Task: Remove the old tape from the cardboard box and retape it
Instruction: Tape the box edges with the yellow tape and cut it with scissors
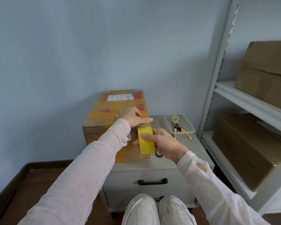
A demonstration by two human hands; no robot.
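- Cardboard box: brown, patched with yellow and orange tape, shipping label at its far end. It stands on the left part of the cabinet top, its long axis running 6 to 12 o'clock and its far end near the wall.
- Edges: the box's left side lies at or past the cabinet's left edge; a sleeve hides which. Its near face stands back from the cabinet's front edge. Bare cabinet top lies at 3 to 5 o'clock of the box.
- Plastic tray: clear, at 3 o'clock of the box and apart from it. It holds a small tape roll and yellow-handled pliers at its near end.
- Scissors: only one black loop shows, at 5 o'clock, just beside the box's near right corner.
- Cabinet: pale grey, with a drawer and a black handle.
- Room: blue wall at 12 o'clock, dark wood floor at 9 o'clock, and a white shelf unit at 3 o'clock carrying stored cartons.
- Left hand: palm down on the box top at its near right corner, thumb stretched along the near top edge, pressing. It encloses nothing.
- Right hand: in front of the box's near face, gripping the yellow tape roll, thumb across its outer band.
- Yellow tape roll: its top sits just below the left thumb. Whether a strip runs onto the box cannot be told.
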